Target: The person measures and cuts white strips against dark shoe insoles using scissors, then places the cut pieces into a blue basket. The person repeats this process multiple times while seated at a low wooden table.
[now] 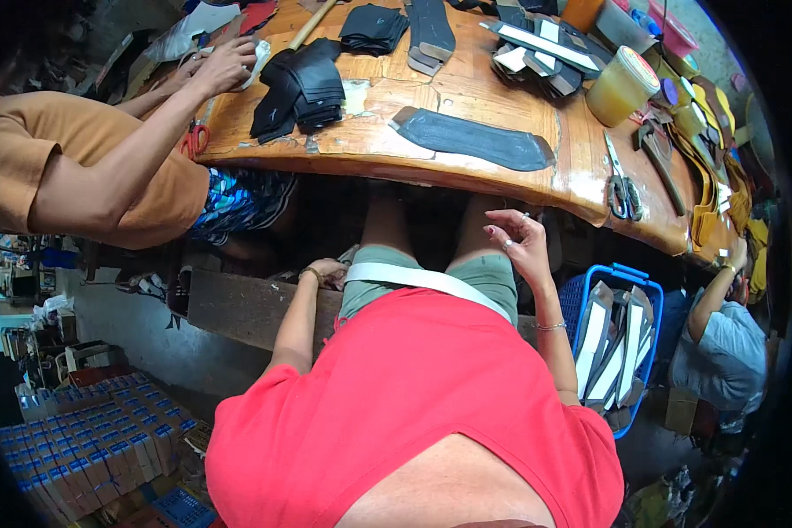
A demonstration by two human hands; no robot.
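My left hand (327,272) is low beside my left thigh, by the wooden bench; its fingertips are hard to make out, so any hold is unclear. Next to it, a white strip (392,275) lies across my lap over green shorts. My right hand (521,239) is raised over my right thigh, just below the table edge. Its thumb and forefinger are bent but apart, with nothing visible between them. On the table ahead lies a long dark leather-like piece (475,139) with brown ends.
Black-handled scissors (623,195), a hammer (662,167) and a jar of yellowish stuff (623,86) stand right on the table (466,95). Black pieces (304,88) are stacked left. A blue basket (619,273) holds white-and-dark strips. Two co-workers sit either side.
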